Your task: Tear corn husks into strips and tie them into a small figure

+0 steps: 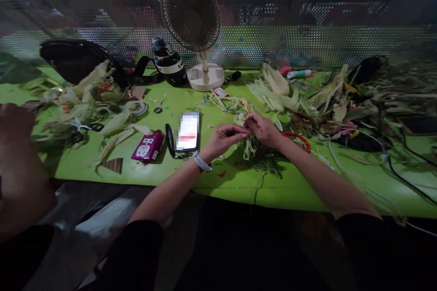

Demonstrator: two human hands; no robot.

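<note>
My left hand [228,138], with a white band on its wrist, reaches in with its fingers stretched forward and the tips pinched together. Against those tips, my right hand [263,130] is closed with thumb and forefinger pressed together. Whatever lies between the fingertips is too small to make out. Just beneath them hang pale curled plant strips [249,150], and dark green leafy sprigs [269,162] lie on the green table [208,182]. The handles of a red-handled tool [302,140] show beside my right wrist.
A lit phone [188,132] and a purple pouch [148,147] lie left of my hands. Scissors [82,128] sit among corn husks [118,120]. A fan [205,75] and a bottle [170,64] stand behind. Cables [392,168] run at right. Another person's arm [20,168] rests far left.
</note>
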